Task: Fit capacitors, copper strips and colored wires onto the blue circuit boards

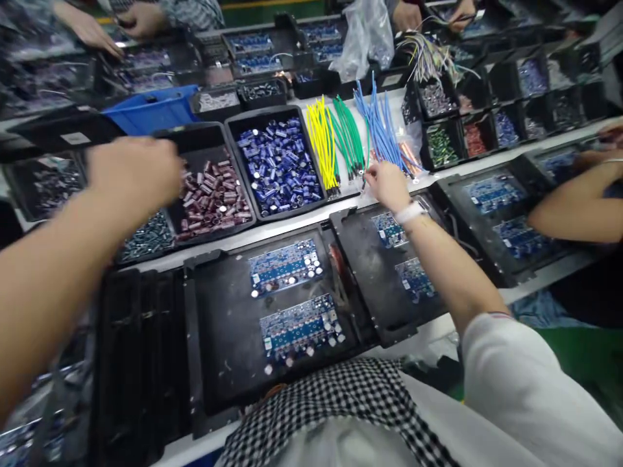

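Gripping state of the left hand impossible to tell: blurred, back turned to the camera, fingers curling down, hovering over the tray of maroon capacitors at the far side of the table. Reaching forward with the right hand, fingertips pressed together at the lower ends of the blue wires, seemingly pinching one there, though too small to be sure.

Lying nearest, a black carrier tray holding two blue circuit boards, one behind the other, a few small round parts already standing on each. Sitting just right of it, under the right forearm, a second carrier tray with two more boards. Resting beyond, a tray of blue capacitors beside the maroon ones. Fanning out right of that, yellow wires, then green wires, then the blue bundle.

Stretching in from the right edge, another person's forearm over a further tray. Working at the far edge, other people's hands.
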{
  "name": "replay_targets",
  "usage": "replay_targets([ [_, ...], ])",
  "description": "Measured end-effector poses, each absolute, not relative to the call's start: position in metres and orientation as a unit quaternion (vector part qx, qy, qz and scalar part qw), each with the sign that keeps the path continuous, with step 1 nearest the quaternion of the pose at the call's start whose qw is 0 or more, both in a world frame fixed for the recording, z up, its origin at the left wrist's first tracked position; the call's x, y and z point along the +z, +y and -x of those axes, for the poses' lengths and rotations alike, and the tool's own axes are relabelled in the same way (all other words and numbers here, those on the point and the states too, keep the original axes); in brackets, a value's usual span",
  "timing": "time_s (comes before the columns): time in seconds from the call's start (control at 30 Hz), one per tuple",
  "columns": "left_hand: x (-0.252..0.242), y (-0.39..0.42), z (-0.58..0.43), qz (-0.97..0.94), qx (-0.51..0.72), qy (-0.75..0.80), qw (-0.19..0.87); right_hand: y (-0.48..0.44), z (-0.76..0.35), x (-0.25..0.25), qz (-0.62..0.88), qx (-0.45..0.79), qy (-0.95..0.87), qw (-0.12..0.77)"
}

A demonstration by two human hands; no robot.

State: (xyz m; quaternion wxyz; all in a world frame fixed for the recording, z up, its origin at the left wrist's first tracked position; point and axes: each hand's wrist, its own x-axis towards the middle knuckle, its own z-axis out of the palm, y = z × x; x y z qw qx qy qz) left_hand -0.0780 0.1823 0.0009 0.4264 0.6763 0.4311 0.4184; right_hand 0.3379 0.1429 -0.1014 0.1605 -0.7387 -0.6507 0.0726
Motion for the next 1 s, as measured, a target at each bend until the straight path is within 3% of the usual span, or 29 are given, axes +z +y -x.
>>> replay_targets([
  [0.07,-0.017,0.180,0.004,-0.817,0.222,0.503,0.172,0.177,-0.334,-0.114,0.781,0.080,-0.599,0.157],
  [0.23,-0.076,0.192,-0.159,-0.854,0.137,0.489,0.115,0.206,-0.324,-0.138,0.798,0.076,-0.567,0.188],
  [0.37,-0.106,0.221,-0.203,-0.826,0.040,0.561,0.040,0.216,-0.338,-0.147,0.796,0.093,-0.560,0.209],
  [0.77,-0.114,0.245,-0.217,-0.769,0.038,0.632,0.088,0.247,-0.360,-0.150,0.782,0.188,-0.533,0.263],
  [1.0,-0.093,0.255,-0.207,-0.737,0.138,0.649,0.131,0.254,-0.373,-0.149,0.774,0.216,-0.503,0.319],
])
